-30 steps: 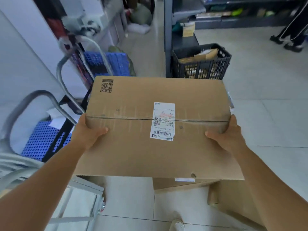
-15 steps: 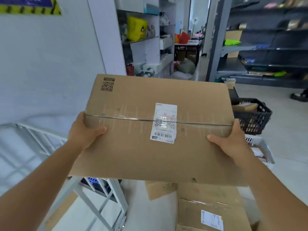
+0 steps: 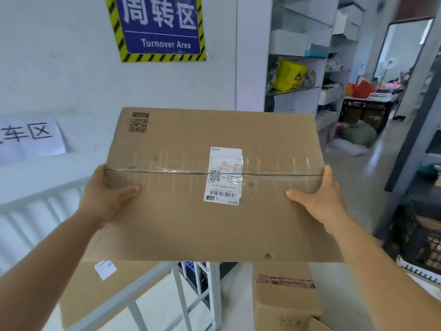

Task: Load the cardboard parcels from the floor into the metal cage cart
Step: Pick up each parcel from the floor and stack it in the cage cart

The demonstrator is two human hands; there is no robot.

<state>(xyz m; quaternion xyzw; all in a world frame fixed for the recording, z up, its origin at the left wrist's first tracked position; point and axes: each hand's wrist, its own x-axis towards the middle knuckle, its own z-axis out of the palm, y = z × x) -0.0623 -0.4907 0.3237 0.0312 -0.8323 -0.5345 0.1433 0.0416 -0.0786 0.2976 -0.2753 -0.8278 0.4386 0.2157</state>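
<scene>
Head view: left hand clamps the left edge of a large flat cardboard parcel, thumb on top near the tape seam, fingers hidden under the side. Right hand mirrors it on the right edge, thumb also on top. Both hands closed around the parcel; grip set opposite each other at the midline, likely so the wide box balances and stays level. Parcel carried at centre frame, clear of the floor, white shipping label facing up. Metal cage cart shows in the lower left of the frame, white bars running under the parcel's near edge; another box already sits inside it. Parcel appears raised above the cart's rail, probably to clear it before lowering in. More parcels wait stacked at lower right. Blue "Turnover Area" sign on the wall, upper left
</scene>
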